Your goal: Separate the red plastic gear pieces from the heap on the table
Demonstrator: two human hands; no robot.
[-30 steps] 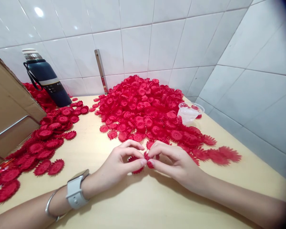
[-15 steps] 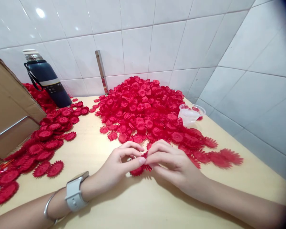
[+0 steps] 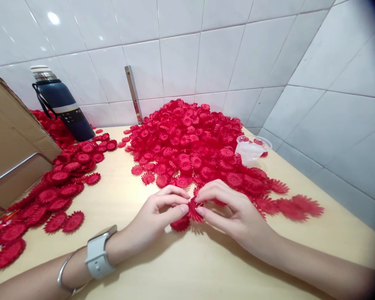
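Starting at the left edge: one brown cardboard box (image 3: 9,141), tilted, with a metal strip across its face. Behind it one dark blue insulated bottle with a steel cap (image 3: 61,106), standing against the wall. Below these, a loose scatter of red toothed plastic flower discs (image 3: 54,187), too many to count, running down the left side of the tabletop (image 3: 121,204). One thin metal bar (image 3: 133,93) leans upright on the tiles. Centre: one large heap of the same red discs (image 3: 190,141), banked against the wall, uncountable.

Left hand (image 3: 153,218), white smartwatch (image 3: 98,252) and silver bangle (image 3: 64,271) on that wrist; its grip is thumb and forefinger pinching a red disc (image 3: 194,210), held just above the tabletop in front of the heap. Right hand (image 3: 234,212) meets it there, fingertips pinching the same disc from the other side. A second red disc (image 3: 180,224) lies flat directly beneath, partly under the left thumb.

Right of the heap: one clear plastic cup (image 3: 251,148), lying partly among the discs, with a few red pieces in it. Flatter red discs (image 3: 290,206) trail off toward the right.

Tabletop is pale wood laminate. Walls are glossy white square tiles (image 3: 225,54), meeting in a corner at right.
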